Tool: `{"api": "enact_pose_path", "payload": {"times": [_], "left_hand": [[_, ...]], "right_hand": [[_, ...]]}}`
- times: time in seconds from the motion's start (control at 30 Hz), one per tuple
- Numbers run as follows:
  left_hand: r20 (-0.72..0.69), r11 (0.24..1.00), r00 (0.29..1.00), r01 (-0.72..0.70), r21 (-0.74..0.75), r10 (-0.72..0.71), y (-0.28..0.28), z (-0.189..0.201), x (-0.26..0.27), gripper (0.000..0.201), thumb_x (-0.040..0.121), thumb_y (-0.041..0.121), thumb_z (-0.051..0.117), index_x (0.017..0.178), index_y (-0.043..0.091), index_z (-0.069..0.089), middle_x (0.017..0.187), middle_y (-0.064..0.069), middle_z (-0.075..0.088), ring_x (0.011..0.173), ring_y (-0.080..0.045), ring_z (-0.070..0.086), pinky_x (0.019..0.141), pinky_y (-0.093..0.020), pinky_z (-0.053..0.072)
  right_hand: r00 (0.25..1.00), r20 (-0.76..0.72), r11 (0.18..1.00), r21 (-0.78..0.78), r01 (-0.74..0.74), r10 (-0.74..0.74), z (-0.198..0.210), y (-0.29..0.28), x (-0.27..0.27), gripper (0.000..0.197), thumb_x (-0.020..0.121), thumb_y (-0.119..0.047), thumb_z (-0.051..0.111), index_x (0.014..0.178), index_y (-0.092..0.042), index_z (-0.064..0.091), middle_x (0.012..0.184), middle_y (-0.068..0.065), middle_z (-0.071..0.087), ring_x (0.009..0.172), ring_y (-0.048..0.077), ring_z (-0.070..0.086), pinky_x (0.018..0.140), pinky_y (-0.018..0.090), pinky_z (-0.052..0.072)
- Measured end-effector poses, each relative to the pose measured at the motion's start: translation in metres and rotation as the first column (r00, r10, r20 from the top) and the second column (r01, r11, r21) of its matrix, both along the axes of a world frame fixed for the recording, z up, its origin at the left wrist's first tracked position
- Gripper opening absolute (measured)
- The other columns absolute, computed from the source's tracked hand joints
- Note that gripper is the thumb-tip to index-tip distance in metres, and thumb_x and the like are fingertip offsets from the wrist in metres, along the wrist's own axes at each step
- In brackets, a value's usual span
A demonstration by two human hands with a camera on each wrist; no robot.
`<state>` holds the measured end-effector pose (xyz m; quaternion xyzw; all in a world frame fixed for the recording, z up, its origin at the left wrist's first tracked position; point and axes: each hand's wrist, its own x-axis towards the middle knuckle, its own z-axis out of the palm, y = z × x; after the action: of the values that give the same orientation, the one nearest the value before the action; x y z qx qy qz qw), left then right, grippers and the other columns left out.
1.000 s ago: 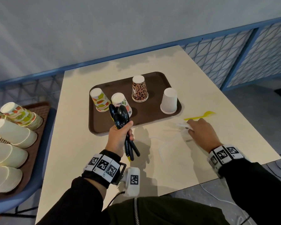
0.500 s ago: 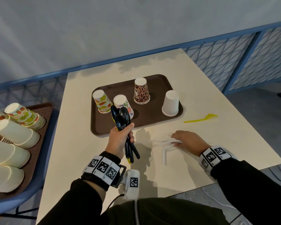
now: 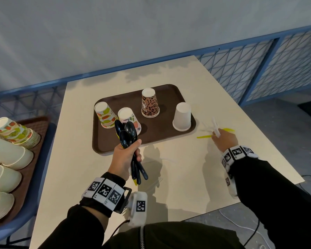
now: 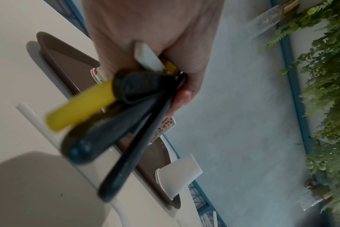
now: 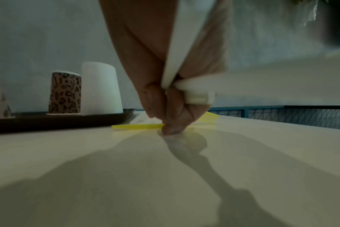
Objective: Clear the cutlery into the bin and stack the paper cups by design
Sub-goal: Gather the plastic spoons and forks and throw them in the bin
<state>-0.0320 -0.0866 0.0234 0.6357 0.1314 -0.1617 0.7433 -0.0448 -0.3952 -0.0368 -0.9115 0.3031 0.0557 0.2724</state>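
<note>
My left hand (image 3: 127,153) grips a bundle of black spoons (image 3: 128,133) with a yellow piece among them (image 4: 82,107), held upright over the table's front. My right hand (image 3: 223,139) holds white plastic cutlery (image 3: 215,127) (image 5: 177,50) and its fingertips (image 5: 170,129) touch down at a yellow fork (image 3: 205,136) (image 5: 138,126) lying on the table right of the tray. On the brown tray (image 3: 104,141) stand upside-down cups: a fruit-print cup (image 3: 105,115), a floral cup (image 3: 128,116), a leopard-print cup (image 3: 150,103) and a plain white cup (image 3: 182,116).
A white cutlery piece (image 3: 167,159) lies on the table (image 3: 187,177) between my hands. At the far left, a second brown tray (image 3: 38,133) carries stacks of cream cups (image 3: 9,155) and fruit-print cups (image 3: 16,132) lying on their sides. A blue mesh railing (image 3: 258,72) borders the table.
My right hand gathered white cutlery near the table's middle, then moved right and away to the yellow fork. The left hand stayed put with its spoons.
</note>
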Motion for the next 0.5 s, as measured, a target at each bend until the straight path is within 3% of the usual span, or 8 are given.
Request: {"api": "enact_pose_path", "payload": {"times": [0.13, 0.27, 0.4, 0.47, 0.5], "left_hand": [[-0.009, 0.999, 0.999, -0.040, -0.008, 0.040, 0.006, -0.001, 0.002, 0.017, 0.088, 0.011, 0.059, 0.074, 0.012, 0.049, 0.042, 0.005, 0.044, 0.035, -0.010, 0.040, 0.044, -0.022, 0.042], [-0.018, 0.995, 0.995, -0.098, 0.010, 0.098, 0.016, -0.004, 0.004, 0.019, 0.088, 0.011, 0.059, 0.073, 0.012, 0.047, 0.041, 0.005, 0.044, 0.034, -0.010, 0.039, 0.043, -0.021, 0.041], [-0.034, 0.990, 0.990, -0.140, 0.002, 0.140, 0.024, -0.008, 0.003, 0.020, 0.088, 0.011, 0.059, 0.075, 0.013, 0.045, 0.040, 0.006, 0.044, 0.034, -0.010, 0.040, 0.042, -0.020, 0.039], [-0.033, 0.989, 0.988, -0.149, 0.005, 0.149, 0.026, -0.009, 0.002, 0.020, 0.088, 0.012, 0.060, 0.074, 0.013, 0.045, 0.041, 0.006, 0.044, 0.035, -0.010, 0.040, 0.042, -0.020, 0.039], [-0.031, 0.988, 0.988, -0.154, 0.010, 0.154, 0.028, -0.009, 0.001, 0.020, 0.088, 0.012, 0.060, 0.074, 0.013, 0.046, 0.041, 0.006, 0.044, 0.035, -0.011, 0.040, 0.043, -0.021, 0.039]], "right_hand": [[0.997, -0.050, 0.997, -0.055, 0.048, -0.050, -0.004, -0.011, -0.002, 0.034, 0.091, -0.025, 0.051, 0.107, 0.004, 0.056, 0.111, 0.028, 0.062, 0.104, 0.040, 0.057, 0.077, 0.036, 0.042], [0.990, -0.072, 0.990, -0.077, 0.115, -0.121, -0.005, -0.017, -0.002, 0.033, 0.087, -0.013, 0.056, 0.111, 0.008, 0.049, 0.113, 0.033, 0.059, 0.106, 0.044, 0.056, 0.081, 0.042, 0.046], [0.968, -0.072, 0.970, -0.037, 0.239, -0.241, -0.002, -0.022, 0.001, 0.068, 0.080, -0.007, 0.064, 0.133, 0.011, 0.024, 0.121, 0.036, 0.052, 0.112, 0.046, 0.054, 0.086, 0.047, 0.047], [0.966, -0.089, 0.970, -0.059, 0.236, -0.241, -0.001, -0.025, -0.002, 0.063, 0.079, -0.009, 0.066, 0.127, 0.014, 0.031, 0.118, 0.036, 0.054, 0.110, 0.045, 0.055, 0.084, 0.045, 0.047], [0.974, -0.102, 0.978, -0.081, 0.192, -0.200, -0.001, -0.027, -0.004, 0.048, 0.079, -0.010, 0.066, 0.115, 0.013, 0.043, 0.114, 0.036, 0.057, 0.106, 0.045, 0.057, 0.078, 0.043, 0.045]]}}
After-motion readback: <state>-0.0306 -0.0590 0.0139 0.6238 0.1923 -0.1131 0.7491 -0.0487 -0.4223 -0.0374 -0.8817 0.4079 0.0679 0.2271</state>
